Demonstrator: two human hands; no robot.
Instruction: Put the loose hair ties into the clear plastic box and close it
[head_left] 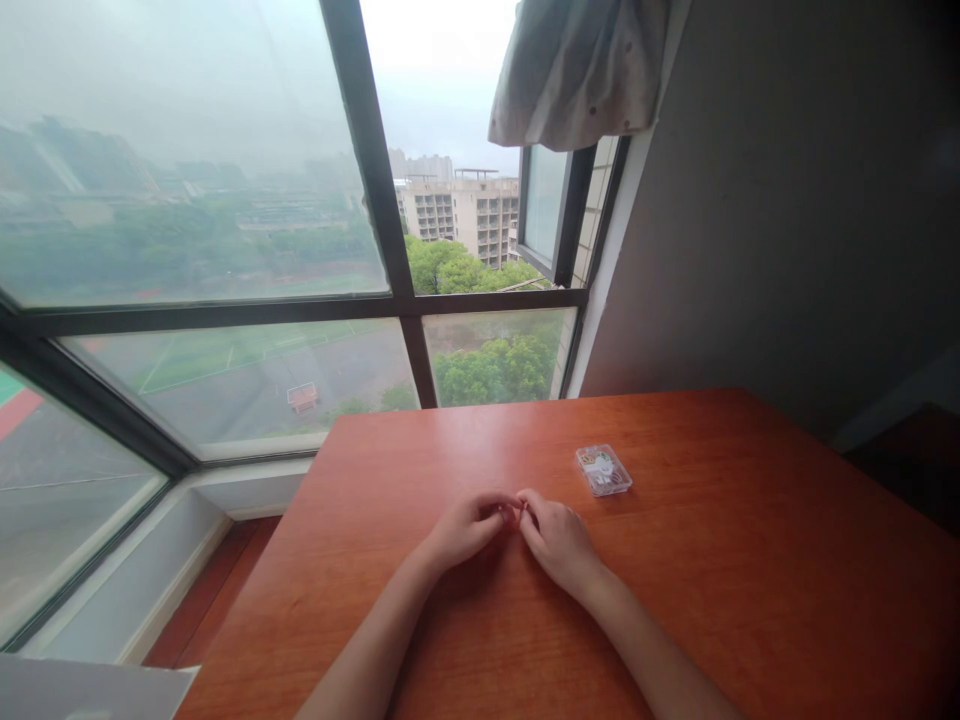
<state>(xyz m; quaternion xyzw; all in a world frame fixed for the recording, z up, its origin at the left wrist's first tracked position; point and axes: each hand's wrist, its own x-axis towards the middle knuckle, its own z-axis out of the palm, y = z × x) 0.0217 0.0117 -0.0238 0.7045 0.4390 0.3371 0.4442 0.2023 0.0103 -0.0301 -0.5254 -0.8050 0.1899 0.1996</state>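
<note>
Just above the reddish-brown wooden table (360, 560), my left hand (472, 527) and my right hand (556, 537) meet fingertip to fingertip. The left fingers are curled, with thumb and forefinger brought together. My right thumb and fingers pinch at the same spot. A tiny reddish bit shows between the two hands, too small and too covered to name. Beyond the right hand lies a small clear plastic box (604, 470) with white and coloured small pieces inside. Neither hand touches that box.
Behind the table's far edge stand large dark-framed windows (409, 304), one pane swung outward. A pale curtain (577, 80) hangs at the upper right. A grey wall (750, 220) rises at the right. The table's left edge drops to a reddish floor (214, 590).
</note>
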